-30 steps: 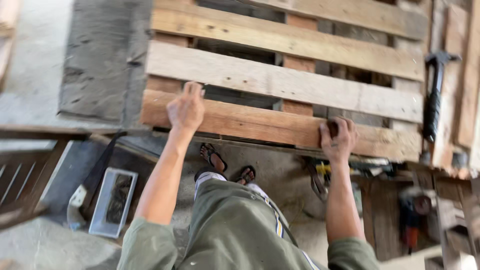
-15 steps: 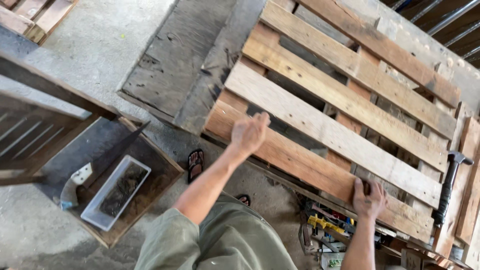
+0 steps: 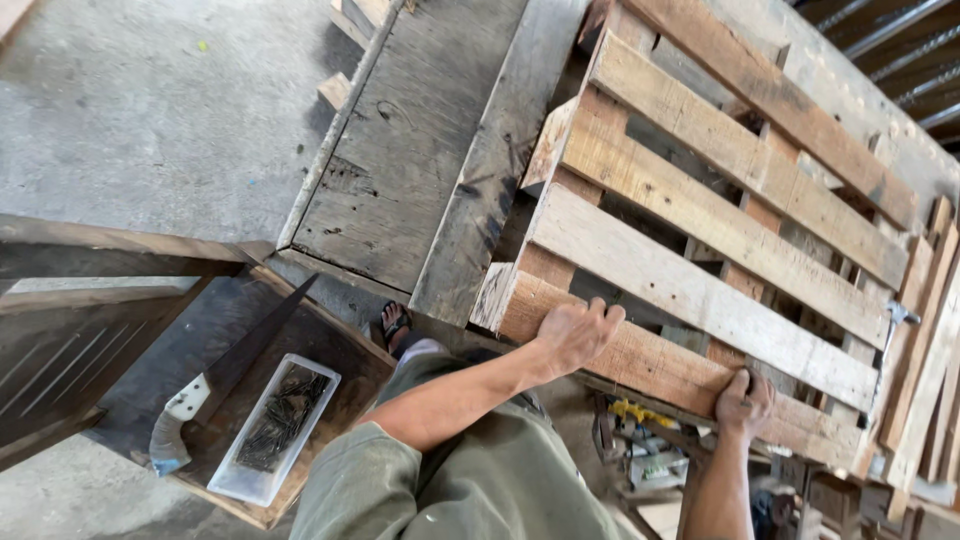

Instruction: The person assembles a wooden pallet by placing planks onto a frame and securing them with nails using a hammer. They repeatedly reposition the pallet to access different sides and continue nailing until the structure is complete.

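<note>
We've got both hands on the pallet (image 3: 700,250) rn, gripping the nearest slat, the reddish one on the edge closest to us. Left hand (image 3: 572,335) sits near the pallet's left corner, fingers (image 3: 600,318) curled over the top edge of that slat, clamped on the wood w/ the thumb out of view. Right hand (image 3: 742,402) is further along the same slat, fingers wrapped over the edge too, tight on it. The pallet itself lies tilted across the frame, resting partly on an old grey board (image 3: 420,150) and a thick grey plank (image 3: 490,190) on the concrete floor (image 3: 130,110).

Imo to do this bit well: keep the hands well apart like they are so the thing doesn't twist, and grip the slat over a block, not mid-span, bc those old boards look like they'd pop loose. Watch for splinters and nail heads on the underside, can't see what's there.

Also mind our sandalled foot (image 3: 395,325), it's just beside the pallet corner. Down left there's a handsaw (image 3: 215,385) and a clear tray of nails (image 3: 275,425) on a dark wooden panel (image 3: 330,350), near enough to bump, so keep any shove away from that side. Hammer (image 3: 890,335) leans by the far end, apart from both hands.
</note>
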